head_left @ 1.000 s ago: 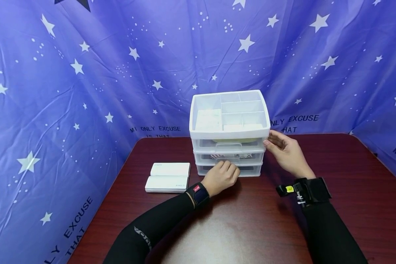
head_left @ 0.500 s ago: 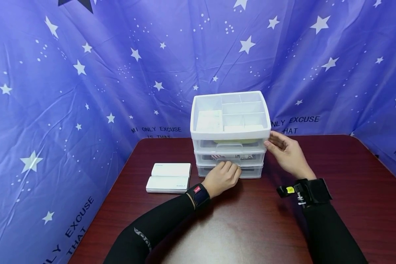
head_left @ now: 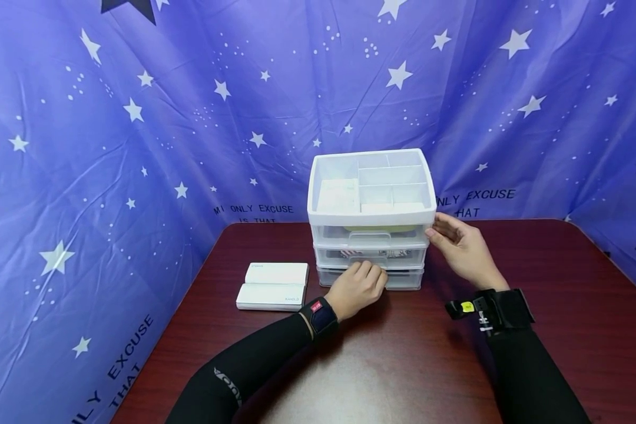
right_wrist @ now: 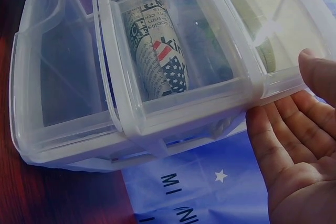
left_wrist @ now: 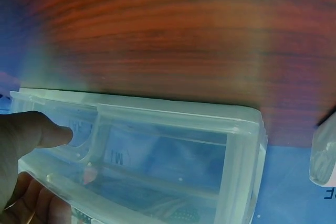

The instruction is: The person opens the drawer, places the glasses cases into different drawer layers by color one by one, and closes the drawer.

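A white storage unit (head_left: 372,219) with clear drawers and a divided top tray stands at the table's middle. My left hand (head_left: 357,287) grips the front of the bottom drawer (head_left: 405,279), its thumb (left_wrist: 55,136) on the drawer face and fingers curled over the edge. That drawer juts slightly beyond the ones above and looks to hold nothing. My right hand (head_left: 466,250) rests against the unit's right side with fairly straight fingers, thumb at the front corner. Through the middle drawer (right_wrist: 241,80) shows a newsprint-and-flag-patterned roll (right_wrist: 157,51); something yellowish (right_wrist: 257,30) lies in the top drawer.
Left of the unit lies a white two-part case (head_left: 272,287) with small lettering. The dark red wooden table (head_left: 403,359) extends in front and to the right. A blue star-printed curtain (head_left: 275,88) hangs close behind and on the left.
The bottom drawer has come slightly out toward me with my left hand on it. My right hand stays at the unit's side. The head view has shifted a little.
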A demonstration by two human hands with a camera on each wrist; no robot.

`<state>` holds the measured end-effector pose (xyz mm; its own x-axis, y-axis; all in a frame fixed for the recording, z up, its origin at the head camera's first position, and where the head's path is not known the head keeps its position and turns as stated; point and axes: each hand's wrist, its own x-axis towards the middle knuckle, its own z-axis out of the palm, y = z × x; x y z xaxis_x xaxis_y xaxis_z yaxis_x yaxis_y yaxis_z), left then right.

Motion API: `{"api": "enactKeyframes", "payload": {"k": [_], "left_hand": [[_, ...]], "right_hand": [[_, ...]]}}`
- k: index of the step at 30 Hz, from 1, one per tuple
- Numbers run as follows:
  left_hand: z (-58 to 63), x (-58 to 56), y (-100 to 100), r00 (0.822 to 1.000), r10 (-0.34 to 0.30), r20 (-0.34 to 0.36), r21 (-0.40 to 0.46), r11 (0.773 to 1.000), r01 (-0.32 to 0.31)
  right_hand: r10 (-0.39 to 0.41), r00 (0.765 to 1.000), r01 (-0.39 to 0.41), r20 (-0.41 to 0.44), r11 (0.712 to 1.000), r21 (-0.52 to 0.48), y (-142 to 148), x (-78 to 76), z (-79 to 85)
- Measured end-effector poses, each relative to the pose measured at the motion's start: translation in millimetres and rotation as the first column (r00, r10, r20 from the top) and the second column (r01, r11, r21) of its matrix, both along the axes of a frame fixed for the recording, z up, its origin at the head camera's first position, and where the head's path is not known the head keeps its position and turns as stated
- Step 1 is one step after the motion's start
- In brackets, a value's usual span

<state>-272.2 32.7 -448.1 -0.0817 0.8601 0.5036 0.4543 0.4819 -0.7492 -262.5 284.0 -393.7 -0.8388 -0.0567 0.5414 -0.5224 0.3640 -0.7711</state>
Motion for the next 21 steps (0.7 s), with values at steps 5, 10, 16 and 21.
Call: {"api": "enactKeyframes", "payload": {"k": [5, 10, 16, 21], "left_hand": [[1.7, 3.3, -1.8, 1.000, 0.000, 0.018, -0.009, 1.000, 0.000], [2.9, 5.8, -2.4, 1.000, 0.007, 0.005, -0.011, 1.000, -0.007], [-1.3, 5.9, -1.1, 1.000, 0.007, 0.015, -0.008, 1.000, -0.007], [-13.2, 1.0, 0.4, 0.999, 0.007, 0.038, -0.004, 1.000, -0.007]], "right_hand": [[-0.017, 1.000, 0.017, 0.003, 1.000, 0.024, -7.6, 11.7, 12.8], [-0.018, 1.000, 0.018, -0.002, 1.000, 0.024, -6.3, 10.0, 11.3], [-0.015, 1.000, 0.015, 0.004, 1.000, 0.011, 4.1, -5.5, -5.4], [-0.010, 1.000, 0.010, 0.010, 1.000, -0.003, 6.8, -9.0, -9.7]]}}
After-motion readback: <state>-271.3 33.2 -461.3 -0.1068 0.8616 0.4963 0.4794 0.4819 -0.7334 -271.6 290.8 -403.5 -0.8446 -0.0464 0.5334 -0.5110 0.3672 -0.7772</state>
